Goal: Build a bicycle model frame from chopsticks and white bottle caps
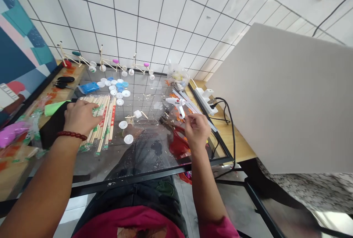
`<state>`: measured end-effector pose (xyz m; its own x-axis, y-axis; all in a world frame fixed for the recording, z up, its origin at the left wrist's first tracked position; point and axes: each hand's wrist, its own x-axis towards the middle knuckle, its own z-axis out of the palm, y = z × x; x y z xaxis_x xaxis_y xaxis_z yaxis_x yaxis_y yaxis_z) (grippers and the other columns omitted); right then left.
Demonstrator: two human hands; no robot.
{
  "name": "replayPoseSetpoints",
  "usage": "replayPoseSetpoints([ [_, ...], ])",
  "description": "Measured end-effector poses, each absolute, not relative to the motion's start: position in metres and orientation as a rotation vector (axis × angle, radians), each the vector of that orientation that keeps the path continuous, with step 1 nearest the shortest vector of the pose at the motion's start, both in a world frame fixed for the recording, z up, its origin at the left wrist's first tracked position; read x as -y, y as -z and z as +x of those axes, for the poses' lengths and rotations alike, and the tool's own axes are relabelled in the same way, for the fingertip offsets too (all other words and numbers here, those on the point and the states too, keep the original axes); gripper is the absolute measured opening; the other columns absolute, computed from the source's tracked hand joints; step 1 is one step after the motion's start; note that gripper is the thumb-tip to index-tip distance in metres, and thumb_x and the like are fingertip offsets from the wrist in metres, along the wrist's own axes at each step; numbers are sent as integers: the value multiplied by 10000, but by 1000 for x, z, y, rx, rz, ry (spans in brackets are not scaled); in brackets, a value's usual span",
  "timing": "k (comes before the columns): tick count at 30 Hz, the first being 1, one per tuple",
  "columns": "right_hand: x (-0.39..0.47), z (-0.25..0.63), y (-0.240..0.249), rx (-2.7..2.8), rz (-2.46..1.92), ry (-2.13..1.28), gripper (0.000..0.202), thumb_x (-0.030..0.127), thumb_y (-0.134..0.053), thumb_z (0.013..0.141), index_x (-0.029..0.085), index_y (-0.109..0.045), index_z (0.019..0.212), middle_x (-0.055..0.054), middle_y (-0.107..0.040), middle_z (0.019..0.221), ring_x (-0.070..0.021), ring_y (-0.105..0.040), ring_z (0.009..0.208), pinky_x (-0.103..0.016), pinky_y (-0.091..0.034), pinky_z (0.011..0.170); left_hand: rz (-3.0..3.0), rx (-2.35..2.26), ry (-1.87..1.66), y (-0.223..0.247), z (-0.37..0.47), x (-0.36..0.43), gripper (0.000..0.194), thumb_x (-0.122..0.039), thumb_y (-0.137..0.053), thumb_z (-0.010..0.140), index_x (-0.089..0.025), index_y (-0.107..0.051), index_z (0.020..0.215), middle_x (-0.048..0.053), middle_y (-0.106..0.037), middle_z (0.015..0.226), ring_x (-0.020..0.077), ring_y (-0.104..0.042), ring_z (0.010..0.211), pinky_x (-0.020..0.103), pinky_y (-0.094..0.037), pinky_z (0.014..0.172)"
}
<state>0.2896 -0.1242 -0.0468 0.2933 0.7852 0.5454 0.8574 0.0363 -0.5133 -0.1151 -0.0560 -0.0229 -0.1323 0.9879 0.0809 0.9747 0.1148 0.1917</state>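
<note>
My left hand (79,117), with a red bead bracelet on the wrist, rests palm down on the left edge of a pile of wrapped chopsticks (106,120). Its fingers are spread and grip nothing visible. My right hand (198,129) has its fingers curled in a pinch beside the handle of a white glue gun (176,102); what the fingertips hold, if anything, is hidden. Below that hand lies a red-handled cutting tool (179,131). Between my hands sit a small stick piece with a white block (137,113) and two white bottle caps (128,139).
Three stick tricycle models (116,63) stand along the tiled wall. White and blue caps (119,87) and a blue packet (89,88) lie before them. Glue sticks (193,105), a plastic bag (178,76) and a power strip (205,100) are at right. Keys (64,83) lie left.
</note>
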Motion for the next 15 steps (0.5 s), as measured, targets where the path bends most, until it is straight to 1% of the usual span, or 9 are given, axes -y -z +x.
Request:
replayPoseSetpoints([
  [2, 116, 308, 42, 1258, -1781, 37, 318, 420, -607, 933, 167, -692, 1106, -121, -717, 1025, -230, -642, 861, -378, -530, 838, 2029, -2310, -354, 26, -118, 54, 556, -527, -682, 797, -171, -795, 1209, 208, -673, 1389, 493, -560, 1289, 612, -502, 1072],
  [3, 110, 315, 40, 1202, -1788, -59, 416, 431, -661, 877, 147, -667, 1180, -119, -714, 1045, -224, -638, 852, -373, -539, 822, 2059, -2300, -390, 27, -119, 52, 576, -540, -655, 804, -159, -792, 1214, 222, -674, 1383, 501, -561, 1299, 621, -501, 1071],
  [5, 94, 323, 41, 1178, -1799, -244, 583, 456, -725, 800, 120, -633, 1268, -126, -713, 1097, -224, -646, 901, -370, -550, 851, 2105, -2280, -435, 30, -122, 50, 602, -555, -607, 815, -139, -787, 1213, 247, -680, 1367, 500, -565, 1315, 630, -497, 1076],
  [7, 77, 322, 46, 1236, -1821, -380, 690, 470, -769, 741, 115, -621, 1314, -133, -714, 1158, -235, -659, 971, -371, -549, 885, 2125, -2279, -439, 31, -123, 49, 619, -571, -574, 820, -136, -788, 1205, 255, -683, 1368, 495, -569, 1325, 627, -492, 1084],
  [8, 69, 319, 49, 1275, -1837, -426, 710, 467, -786, 719, 121, -626, 1317, -128, -719, 1165, -237, -665, 991, -367, -545, 895, 2127, -2280, -439, 31, -123, 49, 626, -580, -561, 822, -136, -790, 1199, 256, -683, 1372, 494, -569, 1329, 626, -490, 1087],
  [10, 55, 313, 52, 1389, -1875, -465, 595, 442, -771, 728, 141, -678, 1234, -94, -740, 1097, -229, -665, 968, -352, -531, 888, 2129, -2283, -460, 32, -123, 49, 630, -586, -544, 820, -135, -793, 1182, 259, -682, 1372, 495, -568, 1333, 630, -487, 1091],
  [12, 46, 309, 53, 1493, -1935, -470, 384, 418, -715, 775, 152, -728, 1053, -53, -740, 938, -216, -646, 872, -343, -512, 850, 2134, -2280, -505, 32, -122, 50, 618, -588, -538, 821, -143, -790, 1168, 255, -689, 1356, 488, -568, 1333, 632, -481, 1096],
  [13, 42, 310, 52, 1517, -1947, -470, 320, 414, -686, 801, 156, -732, 985, -38, -730, 876, -209, -632, 829, -339, -504, 830, 2137, -2280, -526, 32, -121, 51, 604, -587, -537, 826, -154, -788, 1163, 246, -695, 1346, 481, -569, 1330, 629, -479, 1100],
  [15, 36, 318, 46, 1485, -1897, -468, 309, 428, -640, 846, 160, -732, 971, -29, -726, 846, -200, -619, 792, -329, -497, 802, 2141, -2280, -561, 33, -120, 52, 577, -584, -536, 834, -171, -785, 1150, 229, -704, 1328, 468, -573, 1322, 623, -474, 1108],
])
